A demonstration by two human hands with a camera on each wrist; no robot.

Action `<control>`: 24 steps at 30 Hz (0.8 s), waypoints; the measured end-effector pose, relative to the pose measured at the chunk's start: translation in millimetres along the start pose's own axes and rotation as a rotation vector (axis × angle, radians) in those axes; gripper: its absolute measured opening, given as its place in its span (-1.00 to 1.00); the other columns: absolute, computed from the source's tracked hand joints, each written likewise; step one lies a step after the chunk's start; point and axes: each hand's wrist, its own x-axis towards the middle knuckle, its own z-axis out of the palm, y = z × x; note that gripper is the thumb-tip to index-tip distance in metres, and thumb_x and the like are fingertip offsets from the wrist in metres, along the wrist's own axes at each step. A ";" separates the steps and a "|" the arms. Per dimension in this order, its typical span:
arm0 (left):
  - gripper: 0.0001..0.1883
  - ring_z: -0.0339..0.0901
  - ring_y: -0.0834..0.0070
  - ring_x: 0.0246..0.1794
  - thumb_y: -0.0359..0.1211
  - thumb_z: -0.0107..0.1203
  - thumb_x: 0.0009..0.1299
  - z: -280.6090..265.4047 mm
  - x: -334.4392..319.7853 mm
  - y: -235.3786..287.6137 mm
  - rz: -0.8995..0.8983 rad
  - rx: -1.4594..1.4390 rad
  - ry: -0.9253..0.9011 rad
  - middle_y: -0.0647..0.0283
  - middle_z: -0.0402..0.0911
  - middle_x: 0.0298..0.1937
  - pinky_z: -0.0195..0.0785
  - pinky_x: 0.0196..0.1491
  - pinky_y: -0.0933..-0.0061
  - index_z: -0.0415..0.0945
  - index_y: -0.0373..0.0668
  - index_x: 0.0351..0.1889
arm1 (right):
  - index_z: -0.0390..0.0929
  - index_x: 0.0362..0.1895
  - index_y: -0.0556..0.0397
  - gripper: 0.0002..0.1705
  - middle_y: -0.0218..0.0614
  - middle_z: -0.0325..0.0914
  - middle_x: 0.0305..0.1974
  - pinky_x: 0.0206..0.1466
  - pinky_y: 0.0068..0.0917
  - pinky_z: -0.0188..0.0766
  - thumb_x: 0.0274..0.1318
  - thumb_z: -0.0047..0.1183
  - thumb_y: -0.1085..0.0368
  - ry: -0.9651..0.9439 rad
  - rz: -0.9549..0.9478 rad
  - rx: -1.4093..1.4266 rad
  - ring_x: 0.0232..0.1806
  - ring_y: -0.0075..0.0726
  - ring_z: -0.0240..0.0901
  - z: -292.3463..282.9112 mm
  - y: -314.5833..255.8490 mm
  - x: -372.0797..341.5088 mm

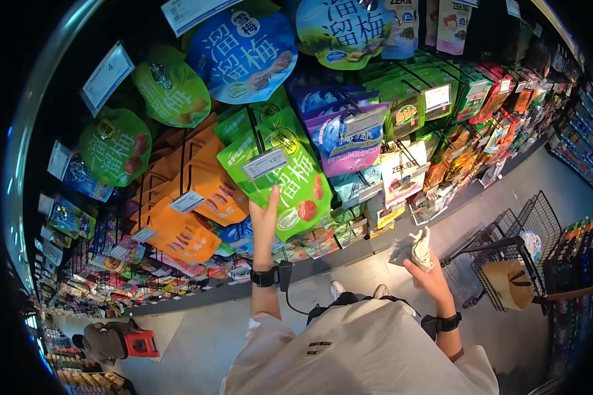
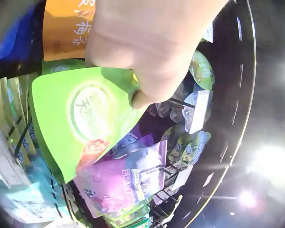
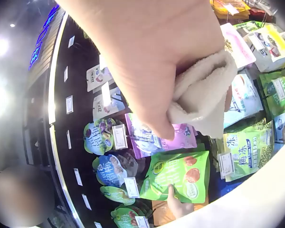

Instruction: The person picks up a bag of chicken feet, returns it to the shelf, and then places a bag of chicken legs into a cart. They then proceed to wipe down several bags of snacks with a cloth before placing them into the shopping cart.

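Observation:
My left hand point(image 1: 263, 227) grips the lower left side of a green snack bag point(image 1: 304, 197) that hangs on the rack, thumb on its front and fingers hidden behind. A white price tag point(image 1: 265, 162) overlaps the bag's upper part. In the left wrist view the bag point(image 2: 57, 109) tilts out from the rack under the hand. Lower down and to the right, my right hand point(image 1: 433, 280) holds a crumpled off-white cloth point(image 1: 420, 251) between thumb and fingers. The right wrist view shows the cloth point(image 3: 204, 102) folded in the grip, in front of the shelves.
Orange bags point(image 1: 178, 240) hang left of the green one, a purple bag point(image 1: 352, 141) to its right. Round plum packs point(image 1: 244, 56) hang above. A wire shopping cart point(image 1: 507, 253) with a paper bag stands at the right. Far left, a person crouches beside a red basket point(image 1: 140, 343).

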 end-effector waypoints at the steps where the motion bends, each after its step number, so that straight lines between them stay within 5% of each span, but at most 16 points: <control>1: -0.55 0.51 0.54 0.06 -0.36 0.22 0.51 3.9 -9.0 4.7 -0.023 -0.041 0.028 0.22 0.57 0.16 0.40 0.12 0.44 0.38 -0.31 0.29 | 0.43 0.17 0.06 -0.54 -0.57 0.42 -0.20 -0.38 -0.61 0.28 0.28 0.26 0.21 0.031 0.001 0.034 -0.36 -0.72 0.29 -7.0 4.6 -2.0; 4: -0.55 0.52 0.50 0.09 -0.37 0.20 0.53 24.9 -39.9 19.7 -0.042 -0.132 0.082 0.22 0.56 0.17 0.41 0.13 0.42 0.36 -0.30 0.31 | 0.39 0.25 0.07 -0.47 -0.58 0.40 -0.21 -0.40 -0.66 0.24 0.31 0.22 0.15 0.246 -0.069 0.137 -0.36 -0.76 0.26 -23.2 21.6 3.7; 12: -0.64 0.49 0.58 -0.01 -0.33 0.16 0.55 72.4 -133.5 34.4 -0.063 0.027 0.158 0.25 0.60 0.05 0.39 0.06 0.47 0.43 -0.32 0.20 | 0.36 0.33 0.16 -0.48 -0.36 0.46 0.05 0.08 -0.52 0.32 0.44 0.07 0.15 0.514 -0.137 0.264 0.00 -0.51 0.35 -50.2 21.2 26.5; 15: -0.62 0.51 0.54 -0.05 -0.32 0.16 0.54 81.1 -168.4 27.7 -0.127 0.258 -0.085 0.19 0.62 0.00 0.41 0.03 0.41 0.42 -0.35 0.19 | 0.24 0.41 0.29 -0.45 -0.16 0.41 0.25 0.35 -0.35 0.25 0.46 0.01 0.30 0.340 -0.252 0.095 0.29 -0.24 0.32 -38.0 49.8 28.9; 18: -0.60 0.53 0.46 -0.04 -0.36 0.11 0.55 117.0 -201.6 35.8 -0.047 0.293 -0.209 0.12 0.62 0.02 0.42 0.05 0.38 0.36 -0.35 0.25 | 0.07 0.52 0.27 -0.23 0.05 0.29 0.40 0.46 -0.19 0.17 0.30 0.07 0.37 0.015 -0.601 0.122 0.46 -0.05 0.20 4.5 33.3 13.0; 19: -0.57 0.55 0.44 -0.01 -0.39 0.10 0.55 123.6 -209.2 33.9 0.042 0.325 -0.271 0.10 0.61 0.06 0.41 0.09 0.39 0.32 -0.35 0.32 | 0.13 0.50 0.27 -0.21 0.15 0.26 0.41 0.50 -0.11 0.10 0.25 0.10 0.28 -0.079 -0.591 0.012 0.50 0.11 0.15 18.4 21.6 2.1; 21: -0.48 0.57 0.35 0.08 -0.43 0.07 0.55 130.3 -217.4 37.4 0.083 0.369 -0.403 0.00 0.59 0.14 0.39 0.15 0.37 0.22 -0.35 0.42 | 0.20 0.46 0.28 -0.25 0.20 0.19 0.46 0.54 -0.05 0.03 0.31 0.05 0.15 -0.169 -0.956 -0.628 0.54 0.27 0.07 19.8 -4.4 -6.5; 24: -0.29 0.46 0.06 0.38 -0.48 0.05 0.51 134.9 -217.8 48.2 0.009 0.446 -0.606 -0.30 0.43 0.34 0.32 0.28 0.26 0.00 -0.31 0.58 | 0.25 0.43 0.31 -0.26 0.19 0.15 0.49 0.57 -0.02 -0.05 0.36 -0.03 0.04 0.028 -0.737 -0.146 0.55 0.33 0.02 26.8 9.9 12.6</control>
